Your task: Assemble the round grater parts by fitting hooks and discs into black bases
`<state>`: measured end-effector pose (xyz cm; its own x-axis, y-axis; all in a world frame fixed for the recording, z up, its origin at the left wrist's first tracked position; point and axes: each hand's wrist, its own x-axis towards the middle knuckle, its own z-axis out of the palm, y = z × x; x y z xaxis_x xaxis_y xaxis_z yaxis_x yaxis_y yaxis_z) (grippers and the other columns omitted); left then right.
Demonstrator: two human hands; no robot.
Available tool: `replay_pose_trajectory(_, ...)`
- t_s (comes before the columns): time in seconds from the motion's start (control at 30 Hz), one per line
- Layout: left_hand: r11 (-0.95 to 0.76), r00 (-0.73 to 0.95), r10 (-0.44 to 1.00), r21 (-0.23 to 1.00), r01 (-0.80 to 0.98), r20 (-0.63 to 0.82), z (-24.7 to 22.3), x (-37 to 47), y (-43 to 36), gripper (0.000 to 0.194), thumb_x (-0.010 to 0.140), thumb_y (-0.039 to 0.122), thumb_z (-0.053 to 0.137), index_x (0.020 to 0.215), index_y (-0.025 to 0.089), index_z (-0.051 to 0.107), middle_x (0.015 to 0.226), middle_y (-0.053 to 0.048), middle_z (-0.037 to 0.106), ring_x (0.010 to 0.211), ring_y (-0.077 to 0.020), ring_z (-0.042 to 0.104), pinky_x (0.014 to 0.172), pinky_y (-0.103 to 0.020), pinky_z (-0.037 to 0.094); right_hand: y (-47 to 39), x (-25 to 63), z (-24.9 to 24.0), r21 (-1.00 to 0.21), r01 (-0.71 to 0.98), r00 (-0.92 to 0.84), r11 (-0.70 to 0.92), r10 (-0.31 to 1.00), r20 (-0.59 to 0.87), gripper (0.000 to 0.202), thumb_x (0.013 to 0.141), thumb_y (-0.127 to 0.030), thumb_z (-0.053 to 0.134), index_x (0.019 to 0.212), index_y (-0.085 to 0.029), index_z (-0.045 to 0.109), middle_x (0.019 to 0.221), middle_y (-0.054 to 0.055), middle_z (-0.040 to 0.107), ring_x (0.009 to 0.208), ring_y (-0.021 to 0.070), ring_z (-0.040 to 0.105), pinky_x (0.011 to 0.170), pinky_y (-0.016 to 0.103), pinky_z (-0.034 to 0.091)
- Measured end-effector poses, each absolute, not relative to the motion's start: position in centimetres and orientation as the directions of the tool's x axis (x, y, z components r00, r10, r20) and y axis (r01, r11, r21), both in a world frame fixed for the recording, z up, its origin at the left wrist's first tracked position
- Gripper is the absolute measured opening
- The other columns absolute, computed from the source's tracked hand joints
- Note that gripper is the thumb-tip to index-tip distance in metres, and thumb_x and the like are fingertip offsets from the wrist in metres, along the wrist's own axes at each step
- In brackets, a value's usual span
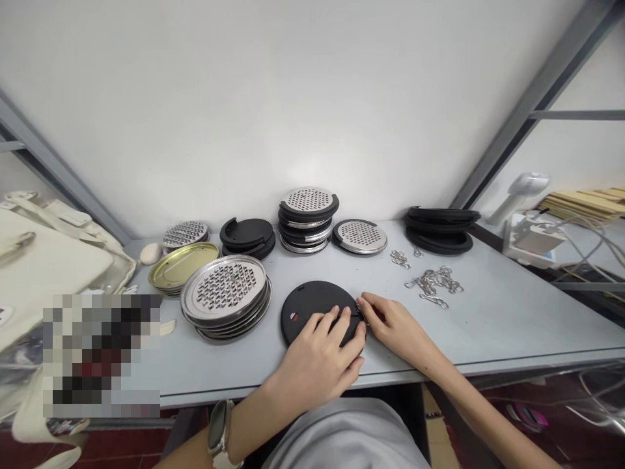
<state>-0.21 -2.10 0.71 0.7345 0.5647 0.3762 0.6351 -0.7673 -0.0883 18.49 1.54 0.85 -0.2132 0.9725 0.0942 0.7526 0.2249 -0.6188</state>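
Note:
A round black plastic disc (312, 301) lies face down on the table in front of me. My left hand (322, 352) rests across its right half, fingers stretched out and pressing on the surface. At the disc's right edge my right hand (388, 319) is closed in a pinch on a small metal wire clip (360, 305), most of it hidden by the fingers. Several loose wire clips (434, 281) lie to the right, with a smaller group of clips (400, 258) behind them. Left of the disc stands a stack of round metal grater plates (229, 290).
Along the wall stand gold-coloured lids (183, 266), black rings (247, 233), a tall stack of assembled graters (307, 202), a single grater (361, 236) and black holders (439, 240). A cream bag (53, 254) is at the left; a scanner-like device (525, 215) stands at the right.

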Motion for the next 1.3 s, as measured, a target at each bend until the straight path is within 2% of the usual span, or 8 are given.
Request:
replay_pose_trajectory(0.17,-0.765,0.734,0.568,-0.089,0.637,0.374,0.83,-0.20,-2.09,0.044,0.095,0.036,0.039,0.133,0.015,0.045,0.134,-0.016,0.048,0.122,-0.0299,0.045,0.094,-0.042,0.039,1.55,18.67,0.76,-0.592,0.769,-0.231,0.243,0.968,0.099,0.029,0.094,-0.034,0.030,0.069,-0.022,0.038,0.062,-0.001,0.053,0.054,0.0147,0.045,0.057,0.027,0.030)
replay_pose_trajectory(0.5,-0.761,0.729,0.577,-0.082,0.644,0.368,0.70,-0.19,-2.21,0.044,0.095,0.035,0.038,0.134,0.015,0.044,0.136,-0.015,0.046,0.123,-0.0302,0.045,0.095,-0.042,0.038,1.26,18.75,0.37,-0.571,0.775,-0.234,0.271,0.962,0.139,0.031,0.094,-0.035,0.032,0.066,-0.023,0.033,0.056,-0.003,0.049,0.050,0.0138,0.043,0.053,0.025,0.028)
replay_pose_trajectory(1.07,-0.759,0.731,0.565,-0.107,0.643,0.382,0.98,-0.14,-2.14,0.043,0.094,0.036,0.040,0.131,0.015,0.046,0.135,-0.015,0.048,0.121,-0.0293,0.046,0.094,-0.041,0.039,1.10,18.58,-0.03,-0.467,0.840,-0.225,0.275,0.961,0.161,0.033,0.095,-0.033,0.030,0.067,-0.023,0.045,0.062,0.002,0.061,0.053,0.0168,0.054,0.054,0.027,0.030)
replay_pose_trajectory(1.3,-0.755,0.731,0.574,-0.107,0.647,0.369,1.06,-0.14,-2.08,0.042,0.095,0.037,0.040,0.131,0.016,0.047,0.134,-0.015,0.049,0.121,-0.0293,0.047,0.093,-0.042,0.039,0.64,17.99,0.30,-0.425,0.874,-0.186,0.235,0.970,0.155,0.033,0.095,-0.031,0.029,0.067,-0.022,0.044,0.062,0.003,0.062,0.051,0.0169,0.054,0.052,0.027,0.029)
